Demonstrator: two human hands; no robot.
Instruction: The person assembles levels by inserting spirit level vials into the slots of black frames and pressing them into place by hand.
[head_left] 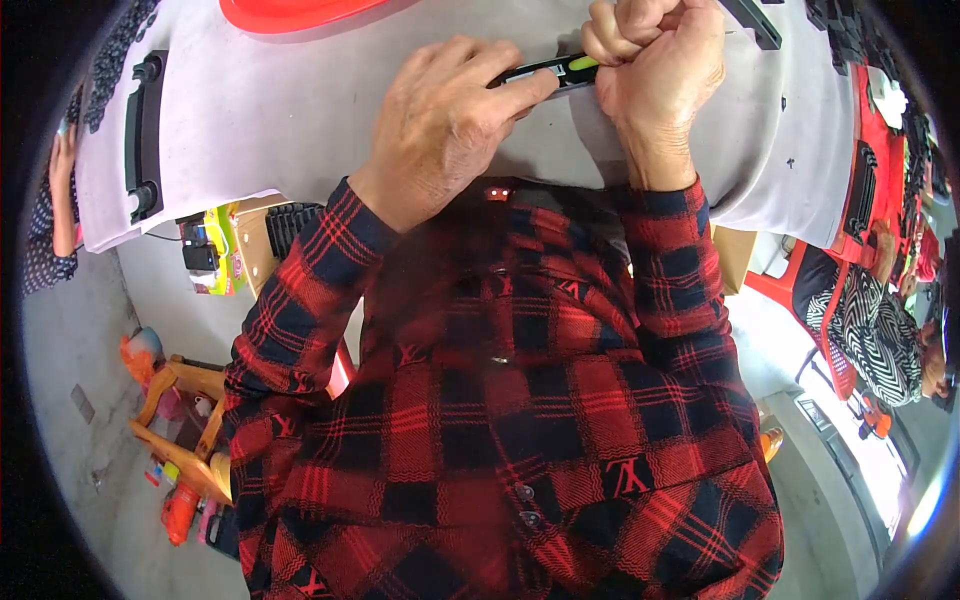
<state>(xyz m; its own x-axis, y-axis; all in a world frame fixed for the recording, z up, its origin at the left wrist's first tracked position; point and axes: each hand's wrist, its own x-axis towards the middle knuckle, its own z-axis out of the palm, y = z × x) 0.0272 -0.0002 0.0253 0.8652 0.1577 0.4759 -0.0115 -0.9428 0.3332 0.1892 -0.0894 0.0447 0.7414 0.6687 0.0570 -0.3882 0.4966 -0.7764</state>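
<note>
Both my hands are raised over the pale cloth-covered table (270, 110). My left hand (440, 125) is closed on the left end of a slim black plastic bar (573, 79), thumb and fingers on either side of it. At the bar's right end my right hand (655, 75) is curled tight, its fingers covering that end. A small yellow-green piece (582, 63) sticks out from under the right fingers and lies along the bar. Whether it is part of the bar or a separate tool, I cannot tell.
A red tray (290, 14) stands at the far edge. Similar black bars lie at the left (145, 135), far right (755, 25) and right edge (861, 190). Black parts are heaped at the far left (118, 60). Another person's arm (63, 190) shows at the left; a red chair (835, 350) stands right.
</note>
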